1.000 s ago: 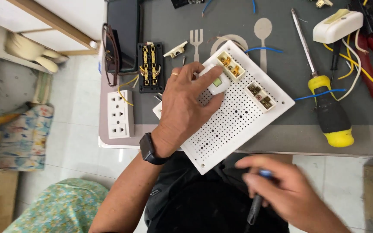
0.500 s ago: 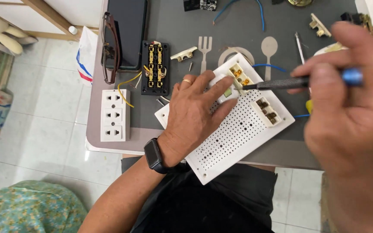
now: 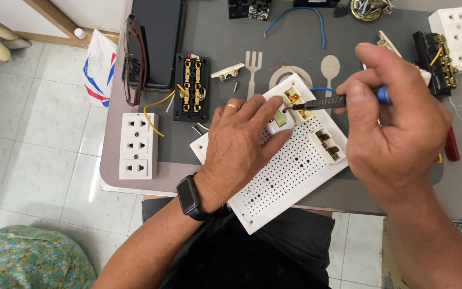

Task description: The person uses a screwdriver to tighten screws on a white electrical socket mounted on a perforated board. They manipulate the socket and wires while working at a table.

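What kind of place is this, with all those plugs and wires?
Probably a home repair table for electrical work. A right hand holds a screwdriver to a perforated white board; outlet strips and loose wire lie around.

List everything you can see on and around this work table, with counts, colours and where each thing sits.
perforated board: 1, white, front of table under left hand
terminal blocks: 2, cream with brass, on the board
screwdriver: 1, black shaft, blue handle, tip at the upper block
triple socket face: 1, white, table's left edge
open socket back: 1, black with brass, left of centre
eyeglasses: 1, dark, far left
blue wire: 1, far centre
table: 1, grey
wristwatch: 1, black, left wrist
left hand: flat on the board
right hand: gripping the screwdriver
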